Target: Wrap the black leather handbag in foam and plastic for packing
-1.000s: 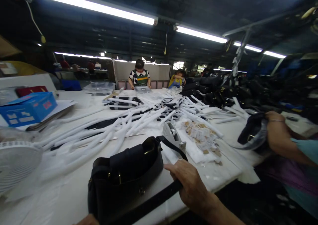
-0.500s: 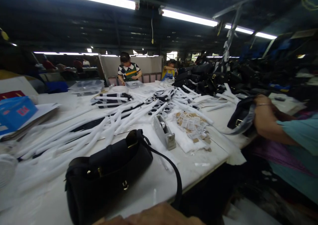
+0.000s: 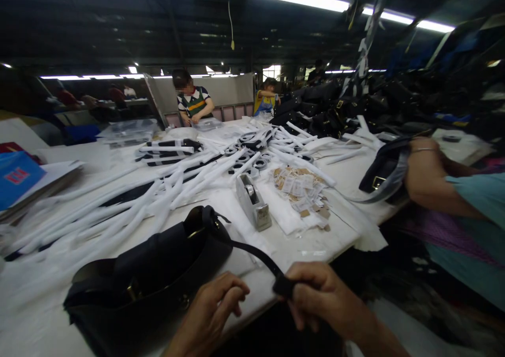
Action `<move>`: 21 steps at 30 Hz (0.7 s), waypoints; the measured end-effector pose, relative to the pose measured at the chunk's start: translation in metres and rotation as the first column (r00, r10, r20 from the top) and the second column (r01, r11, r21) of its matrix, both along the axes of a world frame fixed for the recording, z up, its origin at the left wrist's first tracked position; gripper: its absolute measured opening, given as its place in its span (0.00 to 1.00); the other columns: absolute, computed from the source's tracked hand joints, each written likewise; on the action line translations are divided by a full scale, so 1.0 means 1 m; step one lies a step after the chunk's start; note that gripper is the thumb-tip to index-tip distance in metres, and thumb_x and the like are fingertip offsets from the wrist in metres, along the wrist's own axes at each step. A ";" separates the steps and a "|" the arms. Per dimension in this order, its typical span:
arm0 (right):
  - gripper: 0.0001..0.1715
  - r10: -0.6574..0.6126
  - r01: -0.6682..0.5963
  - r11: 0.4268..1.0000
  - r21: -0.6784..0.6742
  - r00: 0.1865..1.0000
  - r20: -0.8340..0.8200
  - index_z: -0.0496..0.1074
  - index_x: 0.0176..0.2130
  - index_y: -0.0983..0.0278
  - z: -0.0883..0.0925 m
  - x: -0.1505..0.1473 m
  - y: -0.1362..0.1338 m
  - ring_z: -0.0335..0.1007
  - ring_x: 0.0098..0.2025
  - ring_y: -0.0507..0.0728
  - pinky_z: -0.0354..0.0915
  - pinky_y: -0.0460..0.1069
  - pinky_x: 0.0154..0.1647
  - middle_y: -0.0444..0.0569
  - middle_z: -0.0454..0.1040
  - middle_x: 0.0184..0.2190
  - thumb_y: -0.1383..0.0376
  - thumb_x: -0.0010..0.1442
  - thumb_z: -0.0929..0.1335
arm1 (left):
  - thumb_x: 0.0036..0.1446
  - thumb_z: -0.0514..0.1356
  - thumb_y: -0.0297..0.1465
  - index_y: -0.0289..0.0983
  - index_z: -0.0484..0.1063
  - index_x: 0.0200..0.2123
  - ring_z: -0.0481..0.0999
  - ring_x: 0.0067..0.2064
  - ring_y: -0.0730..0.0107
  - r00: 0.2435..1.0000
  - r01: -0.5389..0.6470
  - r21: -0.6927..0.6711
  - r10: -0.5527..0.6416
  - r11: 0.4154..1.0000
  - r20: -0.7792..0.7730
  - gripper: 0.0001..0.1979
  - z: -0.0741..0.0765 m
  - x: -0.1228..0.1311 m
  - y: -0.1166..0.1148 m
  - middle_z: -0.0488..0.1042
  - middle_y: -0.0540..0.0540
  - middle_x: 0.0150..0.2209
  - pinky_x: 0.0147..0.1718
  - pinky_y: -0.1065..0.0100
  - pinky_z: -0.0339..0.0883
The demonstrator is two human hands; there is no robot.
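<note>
The right hand pinched the black strap at the near table edge; the left hand was loosely curled, apparently around nothing. The black bag sat near left. Strap handling seemed in hand; the next move probably called for 2 hands and an untwisted strap.

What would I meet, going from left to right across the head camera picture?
Blue box → black bag (its body) → tape dispenser → right hand, gripping a strap → co-worker's teal sleeve.
</note>
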State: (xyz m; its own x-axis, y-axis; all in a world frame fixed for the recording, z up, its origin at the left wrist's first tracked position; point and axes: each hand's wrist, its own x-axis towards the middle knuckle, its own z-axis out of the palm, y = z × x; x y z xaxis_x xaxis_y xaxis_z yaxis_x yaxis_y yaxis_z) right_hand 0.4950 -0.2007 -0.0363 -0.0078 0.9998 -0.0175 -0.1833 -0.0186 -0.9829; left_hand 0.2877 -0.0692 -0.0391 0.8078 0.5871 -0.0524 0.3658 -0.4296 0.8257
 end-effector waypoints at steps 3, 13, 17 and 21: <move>0.20 -0.146 0.172 0.979 0.105 0.964 -0.222 0.74 0.37 0.65 0.011 0.028 -0.013 0.52 0.16 0.45 0.46 0.41 0.17 0.40 0.66 0.16 0.50 0.60 0.69 | 0.61 0.55 0.30 0.40 0.73 0.41 0.76 0.40 0.64 0.998 -0.049 0.233 0.037 0.971 0.058 0.08 -0.027 0.044 0.008 0.76 0.45 0.40 0.43 0.66 0.68; 0.45 -0.353 0.389 0.921 -0.028 0.802 -0.482 0.67 0.13 0.61 -0.006 0.048 -0.047 0.54 0.10 0.46 0.46 0.43 0.15 0.39 0.52 0.05 0.25 0.43 0.59 | 0.58 0.56 0.23 0.36 0.72 0.44 0.66 0.59 0.48 0.997 -0.072 0.633 0.077 0.771 0.020 0.12 -0.076 0.079 0.023 0.73 0.38 0.51 0.57 0.47 0.59; 0.47 -0.324 0.368 0.930 -0.001 0.817 -0.478 0.62 0.10 0.60 -0.002 0.048 -0.063 0.60 0.11 0.50 0.47 0.45 0.15 0.42 0.52 0.06 0.26 0.49 0.53 | 0.55 0.60 0.25 0.37 0.72 0.44 0.70 0.50 0.55 0.985 -0.133 0.485 0.168 0.864 -0.030 0.12 -0.072 0.088 0.026 0.74 0.42 0.45 0.50 0.55 0.63; 0.42 0.167 -0.041 0.935 0.353 0.928 -0.334 0.52 0.08 0.62 0.011 0.018 -0.048 0.52 0.12 0.46 0.52 0.44 0.17 0.40 0.50 0.07 0.36 0.52 0.67 | 0.54 0.60 0.27 0.37 0.73 0.32 0.72 0.42 0.58 0.976 -0.174 0.437 0.212 0.882 -0.039 0.01 -0.066 0.102 0.035 0.75 0.45 0.35 0.43 0.60 0.63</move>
State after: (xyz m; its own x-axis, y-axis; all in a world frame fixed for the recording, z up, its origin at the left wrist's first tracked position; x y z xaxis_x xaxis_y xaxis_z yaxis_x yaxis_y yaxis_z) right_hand 0.5130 -0.2485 -0.0248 -0.0548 0.9386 0.3407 -0.5344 0.2607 -0.8040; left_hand 0.3899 -0.0345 -0.1053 0.6797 0.7115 0.1782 0.5367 -0.6481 0.5403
